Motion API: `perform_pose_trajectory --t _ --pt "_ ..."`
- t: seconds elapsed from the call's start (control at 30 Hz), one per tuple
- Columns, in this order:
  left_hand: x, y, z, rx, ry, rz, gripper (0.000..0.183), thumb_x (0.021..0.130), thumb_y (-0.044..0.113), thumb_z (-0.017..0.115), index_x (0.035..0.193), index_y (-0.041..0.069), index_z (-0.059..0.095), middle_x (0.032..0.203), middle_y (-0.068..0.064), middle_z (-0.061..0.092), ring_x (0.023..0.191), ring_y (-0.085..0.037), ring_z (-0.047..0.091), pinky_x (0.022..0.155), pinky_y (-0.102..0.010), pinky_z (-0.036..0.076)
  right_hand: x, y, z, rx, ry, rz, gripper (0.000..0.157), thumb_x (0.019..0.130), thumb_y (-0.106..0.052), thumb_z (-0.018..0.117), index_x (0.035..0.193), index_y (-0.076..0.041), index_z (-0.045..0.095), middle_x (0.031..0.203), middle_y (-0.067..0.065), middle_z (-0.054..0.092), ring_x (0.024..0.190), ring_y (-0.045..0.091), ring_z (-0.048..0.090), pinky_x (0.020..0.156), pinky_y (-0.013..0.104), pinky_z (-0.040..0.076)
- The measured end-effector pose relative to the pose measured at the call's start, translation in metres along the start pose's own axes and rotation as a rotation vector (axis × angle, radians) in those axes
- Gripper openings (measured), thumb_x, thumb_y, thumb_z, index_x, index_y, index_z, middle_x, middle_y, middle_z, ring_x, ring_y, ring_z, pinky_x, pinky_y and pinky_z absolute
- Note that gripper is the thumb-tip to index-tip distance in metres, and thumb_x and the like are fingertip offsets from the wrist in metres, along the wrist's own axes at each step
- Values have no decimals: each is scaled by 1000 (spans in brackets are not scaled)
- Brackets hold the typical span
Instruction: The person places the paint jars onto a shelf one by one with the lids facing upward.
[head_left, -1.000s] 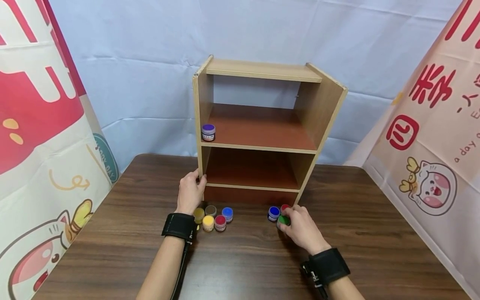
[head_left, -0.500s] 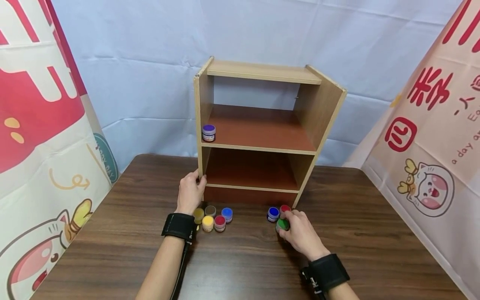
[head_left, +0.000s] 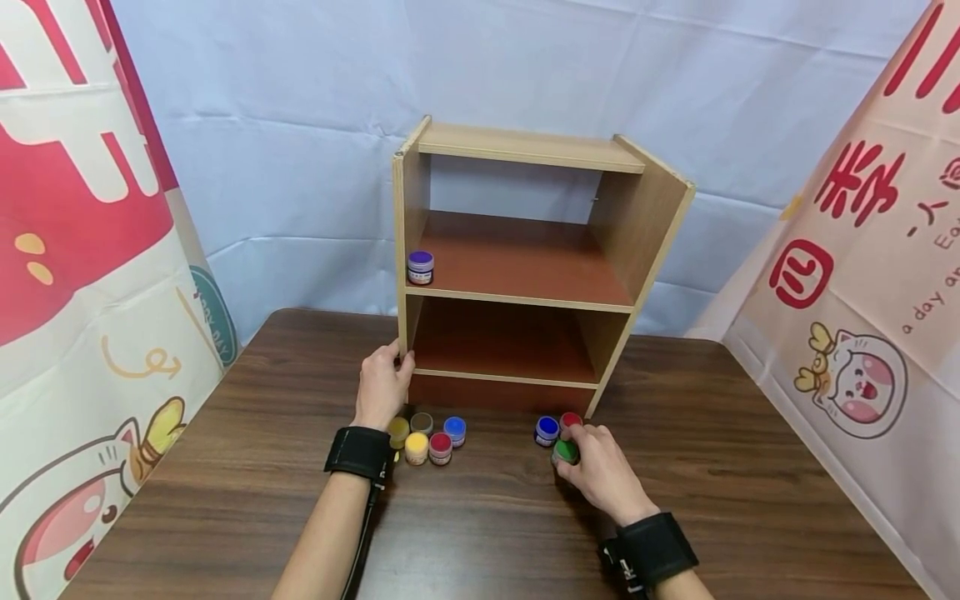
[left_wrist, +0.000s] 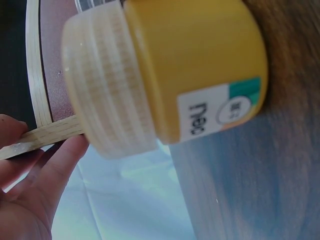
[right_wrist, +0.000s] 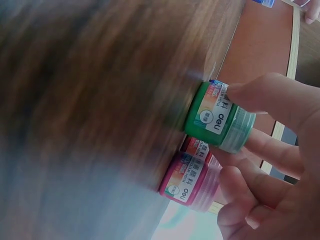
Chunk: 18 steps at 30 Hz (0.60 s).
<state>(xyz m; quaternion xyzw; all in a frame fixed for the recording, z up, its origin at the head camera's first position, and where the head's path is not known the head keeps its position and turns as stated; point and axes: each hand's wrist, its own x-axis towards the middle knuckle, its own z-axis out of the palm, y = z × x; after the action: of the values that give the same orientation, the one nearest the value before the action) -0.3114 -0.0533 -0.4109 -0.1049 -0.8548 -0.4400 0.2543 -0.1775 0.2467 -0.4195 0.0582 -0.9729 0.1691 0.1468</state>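
Observation:
My left hand (head_left: 382,385) grips the left side panel of a small wooden shelf (head_left: 517,379), low down; in the left wrist view thumb and fingers lie on either side of the panel edge (left_wrist: 45,136). My right hand (head_left: 603,471) pinches a green paint jar (right_wrist: 216,115) between thumb and fingers, on the table at the shelf's front right. Against it, a red jar (head_left: 571,422) and a dark blue jar (head_left: 547,430) stand close. A pink-red jar (right_wrist: 186,177) also shows by the fingers in the right wrist view.
A purple-lidded jar (head_left: 421,267) stands at the left of the upper shelf board. Near my left wrist, several jars cluster: yellow (head_left: 416,447), crimson (head_left: 440,448), light blue (head_left: 454,430), brown (head_left: 422,423) and olive (head_left: 398,431). Printed cloths hang at both sides.
My right hand's thumb has shifted slightly toward the near side of the green jar, leaving more of its lid visible. The left hand stays on the panel; the head view has moved a little.

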Motion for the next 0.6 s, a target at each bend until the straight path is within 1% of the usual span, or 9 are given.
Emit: perform_pose_trajectory --t 0.13,0.33,0.47,0.6 --pt "0 -1 0 7 -1 -5 27 92 19 54 109 3 67 83 -12 63 64 -20 54 54 -34 47 0 0 1 -5 -6 3 23 70 -19 74 89 -11 63 81 1 59 81 21 49 67 34 45" --pt "-1 -1 0 13 -10 -18 28 92 20 54 111 3 66 87 -13 65 67 -21 56 57 -35 49 1 -2 -1 -18 7 -6 23 70 -20 75 87 -12 61 78 0 55 79 21 47 65 33 44" --pt "-1 0 0 6 -8 -24 30 92 20 55 113 2 66 90 -15 65 69 -22 57 58 -36 51 5 -7 -4 6 20 -19 25 71 -21 74 91 -11 63 81 0 57 81 21 48 66 33 44" --pt "0 1 0 9 -5 -22 30 92 20 55 114 2 66 90 -14 65 69 -21 57 58 -35 51 10 -17 -9 50 23 -26 28 74 -22 72 98 -9 65 83 0 58 83 19 47 65 33 44"
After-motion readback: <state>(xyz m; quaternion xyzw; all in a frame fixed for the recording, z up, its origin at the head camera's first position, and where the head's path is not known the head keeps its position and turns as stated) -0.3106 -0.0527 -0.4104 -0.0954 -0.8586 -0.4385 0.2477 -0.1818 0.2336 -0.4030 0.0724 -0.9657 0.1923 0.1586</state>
